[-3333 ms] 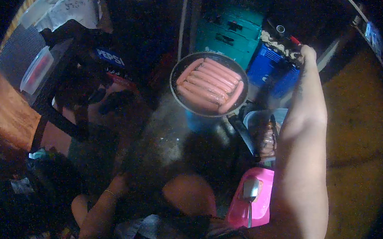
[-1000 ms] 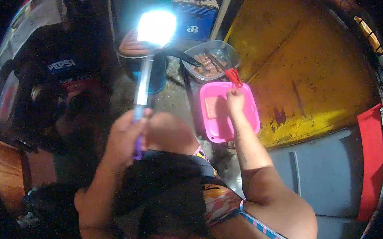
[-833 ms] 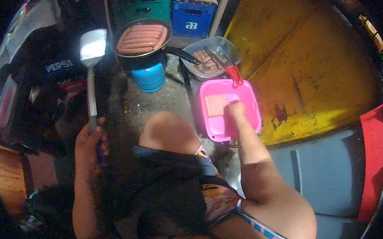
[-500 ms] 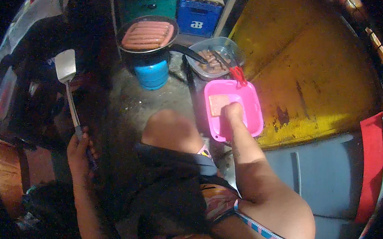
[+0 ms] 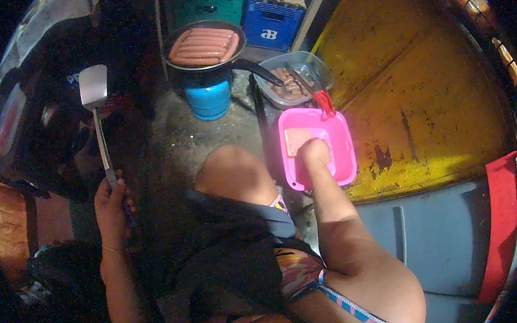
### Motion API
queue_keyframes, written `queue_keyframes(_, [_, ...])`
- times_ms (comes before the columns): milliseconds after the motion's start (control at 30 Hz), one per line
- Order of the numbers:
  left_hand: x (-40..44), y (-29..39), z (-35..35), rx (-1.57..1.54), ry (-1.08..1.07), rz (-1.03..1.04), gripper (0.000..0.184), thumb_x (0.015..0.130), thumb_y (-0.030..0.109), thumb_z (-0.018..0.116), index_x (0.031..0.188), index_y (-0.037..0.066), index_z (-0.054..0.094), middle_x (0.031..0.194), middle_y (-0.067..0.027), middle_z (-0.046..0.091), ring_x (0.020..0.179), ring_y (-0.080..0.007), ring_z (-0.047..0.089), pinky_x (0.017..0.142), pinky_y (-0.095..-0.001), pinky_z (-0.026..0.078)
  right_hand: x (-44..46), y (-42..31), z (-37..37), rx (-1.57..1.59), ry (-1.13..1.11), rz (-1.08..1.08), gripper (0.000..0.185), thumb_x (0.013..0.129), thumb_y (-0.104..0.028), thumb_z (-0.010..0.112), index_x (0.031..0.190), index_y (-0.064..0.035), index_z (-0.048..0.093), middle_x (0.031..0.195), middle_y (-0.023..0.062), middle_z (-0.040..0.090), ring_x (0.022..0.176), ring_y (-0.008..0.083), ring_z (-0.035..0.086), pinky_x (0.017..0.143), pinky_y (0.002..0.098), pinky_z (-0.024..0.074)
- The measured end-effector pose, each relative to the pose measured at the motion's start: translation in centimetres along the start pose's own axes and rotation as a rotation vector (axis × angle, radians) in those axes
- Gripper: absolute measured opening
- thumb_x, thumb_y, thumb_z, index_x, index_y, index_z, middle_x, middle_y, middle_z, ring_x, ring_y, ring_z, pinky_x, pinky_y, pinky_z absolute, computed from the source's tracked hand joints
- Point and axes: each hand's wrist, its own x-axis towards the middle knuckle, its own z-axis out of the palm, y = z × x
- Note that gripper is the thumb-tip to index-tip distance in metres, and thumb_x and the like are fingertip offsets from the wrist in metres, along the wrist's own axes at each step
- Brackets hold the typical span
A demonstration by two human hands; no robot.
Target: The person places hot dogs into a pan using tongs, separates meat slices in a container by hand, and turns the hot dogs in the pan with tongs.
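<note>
My left hand (image 5: 114, 203) is wrapped round the handle of a metal spatula (image 5: 99, 125), its flat blade pointing up at the left. My right hand (image 5: 316, 152) is closed and low inside a pink plastic basin (image 5: 347, 167). A pale, square slice that looks like bread (image 5: 296, 141) lies in the basin against that hand; what the fingers hold, if anything, is hidden. Beyond, several sausages (image 5: 205, 46) lie side by side in a black frying pan (image 5: 196, 67), above a small blue gas canister (image 5: 208, 101).
A clear plastic tub (image 5: 266, 95) of sausage pieces stands behind the basin, with red-handled tongs (image 5: 324, 101) resting across it. The pan's black handle (image 5: 258, 71) juts towards the tub. Green crates (image 5: 207, 7) and a blue crate (image 5: 271, 25) stand behind; a yellow panel (image 5: 410, 94) rises right.
The whole view has shifted slightly. My left hand and spatula stay raised at the left, and my right hand remains in the basin beside the slice, its fingers showing slightly more.
</note>
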Motion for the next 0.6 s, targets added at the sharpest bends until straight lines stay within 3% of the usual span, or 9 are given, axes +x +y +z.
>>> queue_keyframes(200, [0.1, 0.0, 0.1, 0.065, 0.010, -0.012, 0.026, 0.091, 0.018, 0.059, 0.113, 0.006, 0.053, 0.071, 0.0015, 0.052, 0.053, -0.0065, 0.049, 0.044, -0.0215, 0.042, 0.0, -0.2, -0.3, -0.009, -0.019, 0.023, 0.039, 0.073, -0.021, 0.065, 0.109, -0.0068, 0.066, 0.125, 0.0182, 0.055, 0.115, 0.0340, 0.054, 0.094, 0.0434, 0.0438])
queue_keyframes(300, [0.1, -0.3, 0.0, 0.069, 0.008, -0.007, 0.024, 0.092, 0.018, 0.058, 0.112, 0.006, 0.053, 0.071, 0.0015, 0.052, 0.053, -0.0064, 0.049, 0.044, -0.0214, 0.042, 0.7, 0.3, 1.0, 0.034, 0.073, -0.004, 0.036, 0.072, -0.020, 0.064, 0.105, -0.0045, 0.067, 0.115, 0.0185, 0.061, 0.109, 0.0357, 0.058, 0.090, 0.0450, 0.0457])
queue_keyframes(400, [0.0, -0.2, -0.1, 0.120, -0.004, 0.017, 0.022, 0.092, 0.017, 0.058, 0.111, 0.007, 0.054, 0.071, 0.0016, 0.052, 0.053, -0.0064, 0.048, 0.044, -0.0215, 0.041, 3.4, 2.1, 3.1, 0.371, 0.106, -0.027, 0.035, 0.071, -0.017, 0.065, 0.101, 0.0001, 0.066, 0.100, 0.0181, 0.067, 0.099, 0.0329, 0.064, 0.083, 0.0411, 0.0487])
queue_keyframes(500, [0.0, -0.1, 0.2, 0.094, 0.015, 0.000, 0.021, 0.092, 0.017, 0.058, 0.110, 0.007, 0.055, 0.071, 0.0017, 0.052, 0.053, -0.0065, 0.047, 0.044, -0.0215, 0.041, 8.7, 4.0, 6.0, 0.342, -0.063, -0.026, 0.032, 0.070, -0.017, 0.066, 0.094, 0.0039, 0.065, 0.086, 0.0175, 0.068, 0.084, 0.0292, 0.067, 0.073, 0.0377, 0.0501])
queue_keyframes(600, [0.0, -0.2, 0.1, 0.115, 0.035, -0.004, 0.021, 0.091, 0.017, 0.058, 0.110, 0.007, 0.055, 0.071, 0.0017, 0.052, 0.053, -0.0066, 0.047, 0.045, -0.0214, 0.040, 13.4, 5.9, 10.0, 0.539, -0.010, 0.011, 0.026, 0.065, -0.017, 0.070, 0.083, 0.0013, 0.068, 0.085, 0.0199, 0.068, 0.086, 0.0315, 0.066, 0.074, 0.0415, 0.0510])
